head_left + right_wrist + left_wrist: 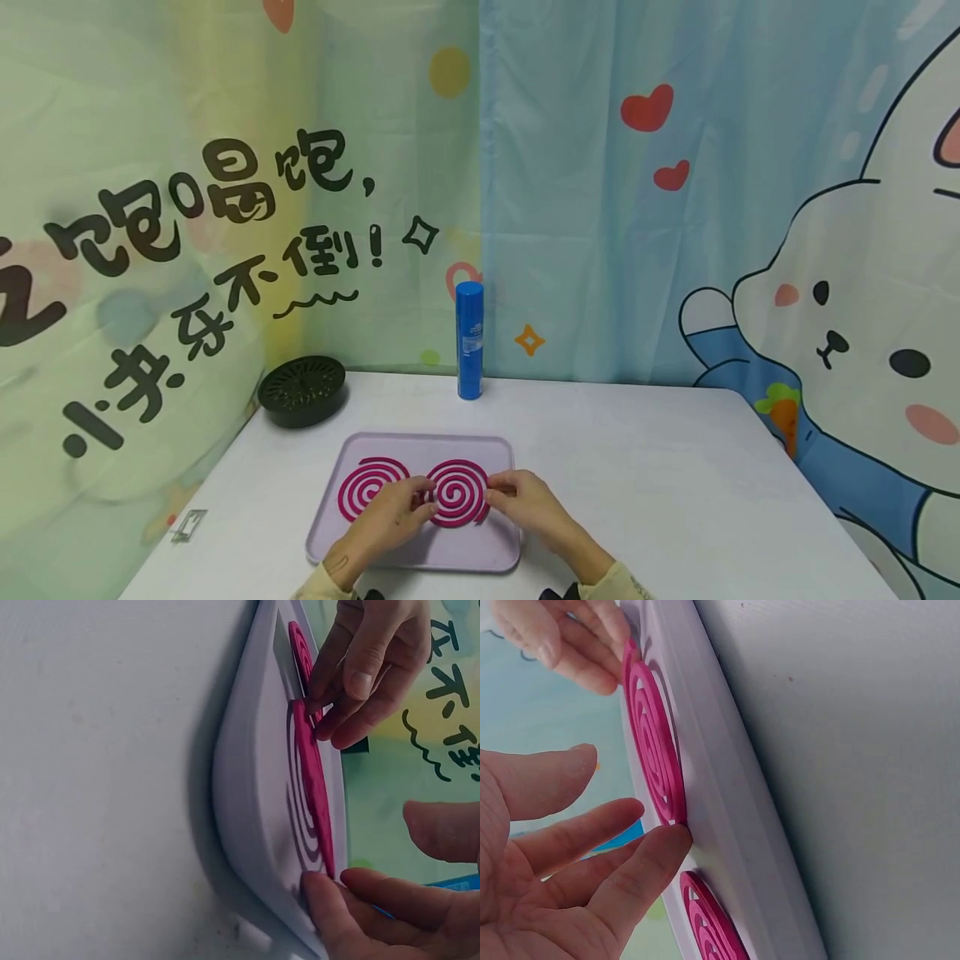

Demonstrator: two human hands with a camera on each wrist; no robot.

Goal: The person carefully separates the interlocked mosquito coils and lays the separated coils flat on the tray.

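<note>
Two magenta mosquito coils lie side by side over the lilac tray (450, 554). My left hand (393, 512) reaches in between them, its fingertips at the left edge of the right coil (454, 492). At that coil's opposite edge, my right hand (528, 504) touches the rim with its fingertips. Both thumbs stand away from the fingers in the wrist views. The right wrist view shows a shadow under the coil, so part of it seems raised off the tray. The left coil (363, 490) is partly covered by my left hand.
A black round slotted holder (303, 390) sits at the table's back left corner. Behind the tray a blue capped can (470, 342) stands upright. The white table (637, 492) ends at a printed curtain (570, 208). A small metal piece (189, 526) lies near the left edge.
</note>
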